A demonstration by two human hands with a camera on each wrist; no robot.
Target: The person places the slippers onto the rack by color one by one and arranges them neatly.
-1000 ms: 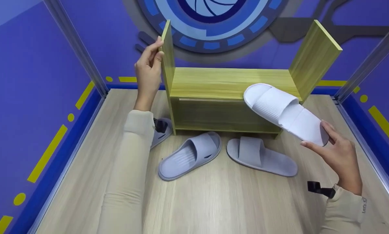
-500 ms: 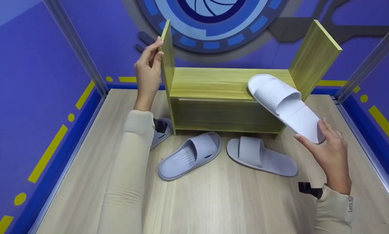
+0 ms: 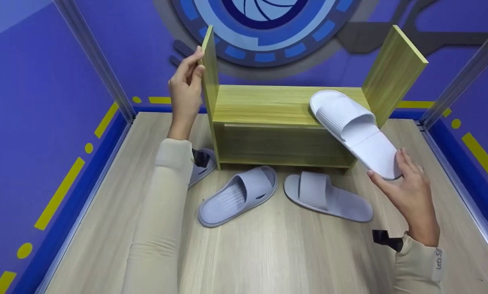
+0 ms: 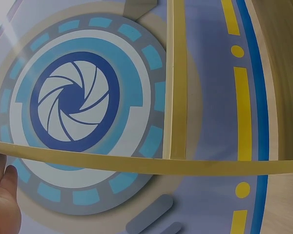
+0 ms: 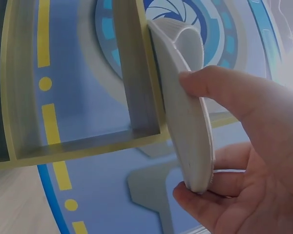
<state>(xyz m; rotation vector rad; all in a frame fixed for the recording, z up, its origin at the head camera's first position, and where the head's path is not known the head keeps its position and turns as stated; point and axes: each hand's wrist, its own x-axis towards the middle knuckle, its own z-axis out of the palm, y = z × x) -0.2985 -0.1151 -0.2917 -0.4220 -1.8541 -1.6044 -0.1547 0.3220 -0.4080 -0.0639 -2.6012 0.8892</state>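
Slanting, a white slipper (image 3: 360,138) is gripped by the right hand (image 3: 412,190); a shelf panel (image 3: 210,77) is touched by the left hand (image 3: 186,87), grasp unclear

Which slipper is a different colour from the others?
The white slipper, held at its heel end by the right hand. The other three in view, the grey slippers, lie on the floor.

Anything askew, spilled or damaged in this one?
Askew, yes: on the floor, the middle grey slipper angles toward the shelf while the right-hand grey slipper points left, so they look scattered. A third grey slipper is partly hidden. No spill or damage shows.
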